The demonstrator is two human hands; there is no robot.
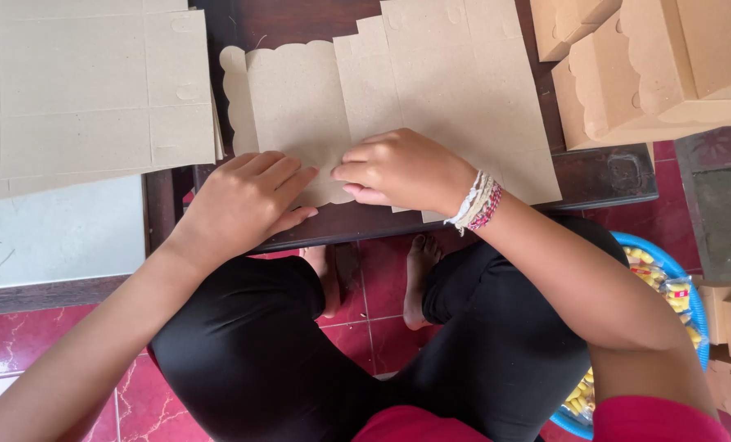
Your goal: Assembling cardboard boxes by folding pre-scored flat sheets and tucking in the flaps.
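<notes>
At the near edge of the dark wooden table (603,176), the left hand (247,200) is lying flat, pinning the flat brown die-cut cardboard box blank (431,90), while the right hand (402,170) is pinching its scalloped flap, seemingly mid-crease; pressing that fold sharp looks next.

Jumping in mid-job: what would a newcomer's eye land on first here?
First, the two hands pressed side by side on a flat brown cardboard box blank at the dark table's near edge: left hand flat, right hand with fingers curled, bracelets at its wrist. Next, the stack of flat blanks at far left and the folded boxes at upper right.
</notes>
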